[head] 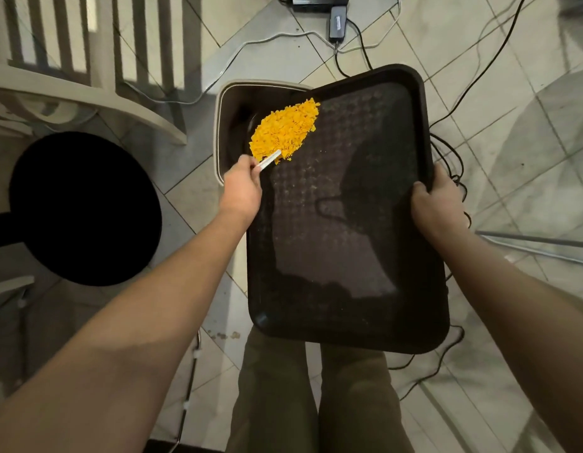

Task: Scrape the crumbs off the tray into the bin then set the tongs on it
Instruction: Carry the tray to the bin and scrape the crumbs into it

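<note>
Hands [241, 188] scrape crumbs [285, 129] off tray [349, 256]

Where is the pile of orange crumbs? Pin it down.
In the head view, the pile of orange crumbs sits at the dark plastic tray's far-left corner, over the beige bin, just beyond the left hand.

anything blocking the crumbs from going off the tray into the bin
Nothing visible. The orange crumbs are heaped at the tray's far left corner, which overhangs the open bin. The left hand holds a white scraper just behind the pile.
</note>
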`<action>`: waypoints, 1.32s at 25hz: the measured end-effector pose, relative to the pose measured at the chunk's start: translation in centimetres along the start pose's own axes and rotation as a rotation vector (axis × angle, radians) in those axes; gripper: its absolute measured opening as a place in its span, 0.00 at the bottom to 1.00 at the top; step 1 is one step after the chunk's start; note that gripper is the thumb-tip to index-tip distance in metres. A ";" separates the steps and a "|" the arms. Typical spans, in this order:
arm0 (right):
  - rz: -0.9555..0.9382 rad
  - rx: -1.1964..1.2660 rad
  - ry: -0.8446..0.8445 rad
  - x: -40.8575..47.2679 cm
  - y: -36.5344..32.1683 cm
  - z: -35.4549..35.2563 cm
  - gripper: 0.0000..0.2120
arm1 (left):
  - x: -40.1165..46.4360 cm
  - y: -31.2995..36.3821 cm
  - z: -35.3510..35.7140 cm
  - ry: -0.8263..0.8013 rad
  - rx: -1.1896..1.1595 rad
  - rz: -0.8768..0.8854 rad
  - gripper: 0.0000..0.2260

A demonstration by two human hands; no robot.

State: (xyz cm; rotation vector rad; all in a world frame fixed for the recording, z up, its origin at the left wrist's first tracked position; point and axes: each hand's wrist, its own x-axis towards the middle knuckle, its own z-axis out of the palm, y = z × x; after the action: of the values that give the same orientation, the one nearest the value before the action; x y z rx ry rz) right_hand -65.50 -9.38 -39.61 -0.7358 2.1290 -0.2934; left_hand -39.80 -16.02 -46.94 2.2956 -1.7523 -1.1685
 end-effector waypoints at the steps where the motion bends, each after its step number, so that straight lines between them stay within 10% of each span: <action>1: 0.000 -0.004 0.002 -0.1 0.0 -0.1 0.19 | 0.4 0.5 0.3 0.007 -0.013 0.004 0.08; 33: 0.069 0.000 0.062 -2.0 0.2 0.4 0.19 | 3.9 1.6 0.8 0.015 -0.004 0.024 0.07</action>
State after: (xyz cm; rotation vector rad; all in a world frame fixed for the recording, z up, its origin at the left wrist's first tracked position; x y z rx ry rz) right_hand -64.32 -7.94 -38.64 -0.6591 2.2077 -0.2816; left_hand -41.23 -19.52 -48.92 2.2690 -1.7650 -1.1467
